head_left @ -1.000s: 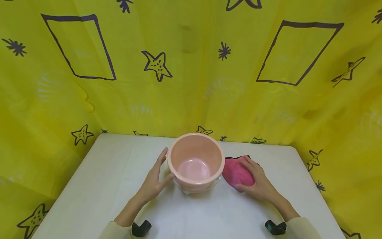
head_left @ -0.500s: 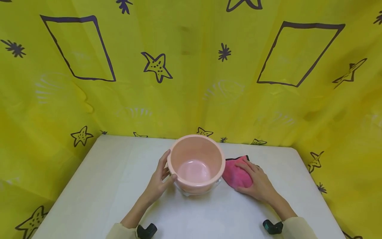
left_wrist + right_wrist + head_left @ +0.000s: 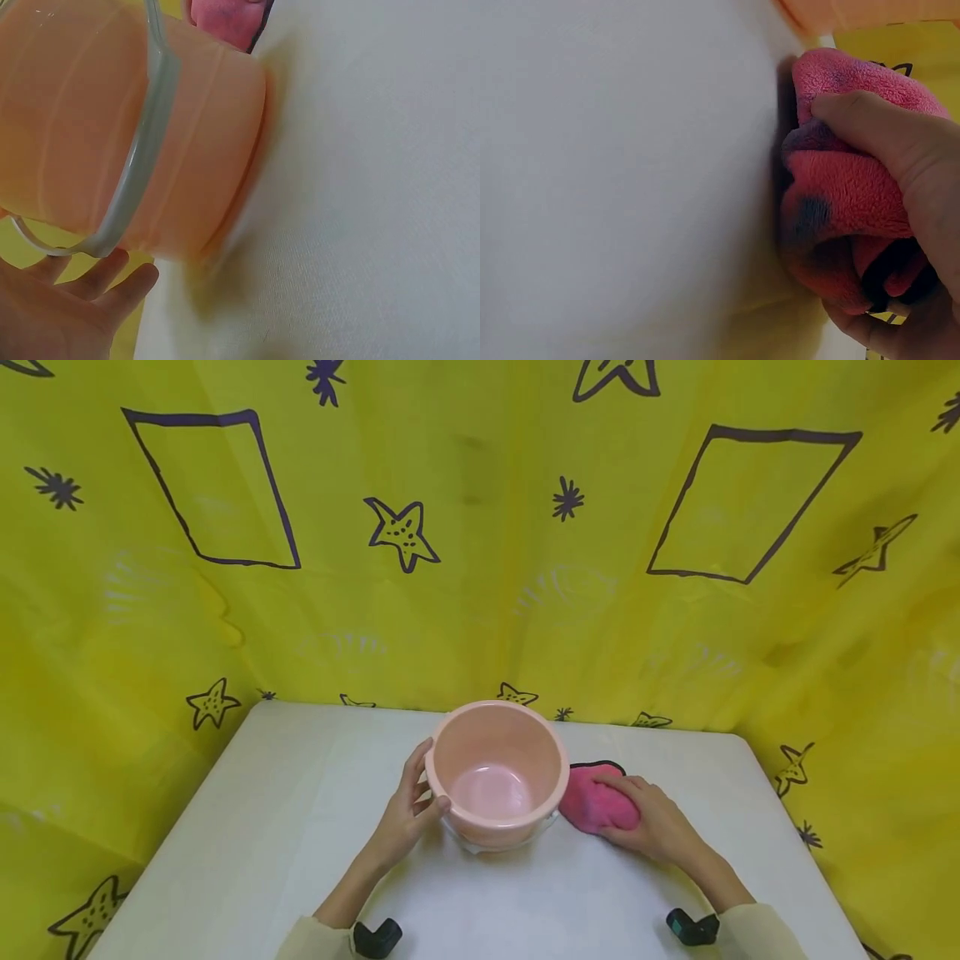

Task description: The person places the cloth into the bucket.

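Note:
A pale peach plastic bucket (image 3: 497, 760) stands on the white table with its mouth tipped toward me; its inside shows bare. My left hand (image 3: 401, 818) grips its left side, thumb at the near rim and index finger farther round. In the left wrist view the bucket's pale handle (image 3: 139, 165) hangs down along the wall, with fingers (image 3: 124, 289) below it. To the bucket's right, my right hand (image 3: 652, 822) grips a bunched pink cloth (image 3: 592, 802) with black edging. In the right wrist view the thumb presses into the fluffy cloth (image 3: 847, 187), which has dark stains.
The white table (image 3: 510, 910) runs to a yellow curtain (image 3: 480, 568) printed with dark starfish, which hangs behind and at both sides. Black wrist devices (image 3: 377, 938) sit at both cuffs, over the table's near part.
My left hand has closed in on the bucket, thumb now at its rim. My right fingers have gathered the pink cloth into a tighter bunch. The head view has shifted slightly.

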A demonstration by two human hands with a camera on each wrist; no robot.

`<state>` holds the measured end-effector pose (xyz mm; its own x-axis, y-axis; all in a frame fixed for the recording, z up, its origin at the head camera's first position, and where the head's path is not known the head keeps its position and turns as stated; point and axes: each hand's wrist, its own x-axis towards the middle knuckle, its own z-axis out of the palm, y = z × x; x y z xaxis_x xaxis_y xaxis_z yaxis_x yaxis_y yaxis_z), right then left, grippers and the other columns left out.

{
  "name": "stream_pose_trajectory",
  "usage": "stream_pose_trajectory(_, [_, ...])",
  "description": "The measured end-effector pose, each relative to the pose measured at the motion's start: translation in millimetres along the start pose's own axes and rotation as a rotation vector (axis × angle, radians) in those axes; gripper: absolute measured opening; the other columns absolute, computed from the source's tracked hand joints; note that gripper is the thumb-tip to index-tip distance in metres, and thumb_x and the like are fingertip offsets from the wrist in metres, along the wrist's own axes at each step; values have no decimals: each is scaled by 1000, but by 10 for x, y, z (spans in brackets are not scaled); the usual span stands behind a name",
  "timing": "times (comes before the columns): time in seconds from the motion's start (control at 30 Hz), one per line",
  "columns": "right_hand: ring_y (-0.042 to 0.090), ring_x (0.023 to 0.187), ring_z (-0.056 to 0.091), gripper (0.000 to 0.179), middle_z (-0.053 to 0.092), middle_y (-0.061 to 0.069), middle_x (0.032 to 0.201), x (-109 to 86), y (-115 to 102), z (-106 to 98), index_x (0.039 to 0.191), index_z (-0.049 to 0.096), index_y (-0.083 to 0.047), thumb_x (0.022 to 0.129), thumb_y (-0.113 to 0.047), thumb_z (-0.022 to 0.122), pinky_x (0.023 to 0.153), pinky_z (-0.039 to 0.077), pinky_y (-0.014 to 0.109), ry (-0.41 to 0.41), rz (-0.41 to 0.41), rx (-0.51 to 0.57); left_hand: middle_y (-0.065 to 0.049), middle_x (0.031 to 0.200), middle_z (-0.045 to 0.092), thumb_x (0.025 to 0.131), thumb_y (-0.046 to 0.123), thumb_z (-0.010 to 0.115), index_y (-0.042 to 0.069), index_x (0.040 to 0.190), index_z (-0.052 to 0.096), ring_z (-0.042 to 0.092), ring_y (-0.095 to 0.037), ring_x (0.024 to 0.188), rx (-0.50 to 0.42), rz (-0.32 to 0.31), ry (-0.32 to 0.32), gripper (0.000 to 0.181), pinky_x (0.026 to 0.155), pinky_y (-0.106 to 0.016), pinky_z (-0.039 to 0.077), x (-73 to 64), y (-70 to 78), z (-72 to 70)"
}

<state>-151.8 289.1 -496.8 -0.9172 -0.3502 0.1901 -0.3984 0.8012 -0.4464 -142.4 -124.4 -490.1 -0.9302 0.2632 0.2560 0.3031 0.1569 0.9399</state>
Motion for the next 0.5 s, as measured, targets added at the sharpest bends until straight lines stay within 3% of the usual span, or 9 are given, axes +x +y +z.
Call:
stream_pose_trajectory(0.2, [19,94,61,72,69,2,119,48,-14,-102,142,58,-27,78,-33,91,74,52,37,-63,50,169,-19,166,28,97,29,67,34,163,18,54,-47,131,22,12,3,82,101,-59,50,14,-15,4])
stream_pose_trajectory(0.5, [21,92,63,69,70,5,114,79,-87,-392,139,57,-26,80,-42,89,72,54,36,-123,92,214,-19,166,29,97,27,68,34,163,19,56,-45,129,15,21,8,82,99,-55,53,7,-36,7])
